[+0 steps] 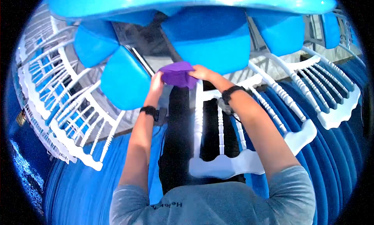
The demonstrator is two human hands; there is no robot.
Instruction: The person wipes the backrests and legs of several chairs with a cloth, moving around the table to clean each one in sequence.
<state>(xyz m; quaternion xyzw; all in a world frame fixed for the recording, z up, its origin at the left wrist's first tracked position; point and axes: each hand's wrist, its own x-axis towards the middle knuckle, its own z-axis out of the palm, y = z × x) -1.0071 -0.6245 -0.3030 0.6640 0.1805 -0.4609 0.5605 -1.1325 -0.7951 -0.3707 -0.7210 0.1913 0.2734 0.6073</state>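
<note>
A purple cloth (178,74), bunched and partly folded, is stretched between my two hands. My left hand (157,83) is closed on its left edge, and my right hand (201,72) pinches its upper right side. Both arms reach forward, with a black band on each wrist. The cloth is held in the air between a blue chair seat (126,79) on the left and a larger blue seat (212,50) on the right. Just below my right forearm stands the white spindle back of a chair (226,166).
A glossy blue tabletop (187,5) crosses the top of the view. White chairs with turned spindles stand on both sides, including a chair back (339,112) at right and another (78,155) at left. Pleated blue fabric (97,178) hangs behind them.
</note>
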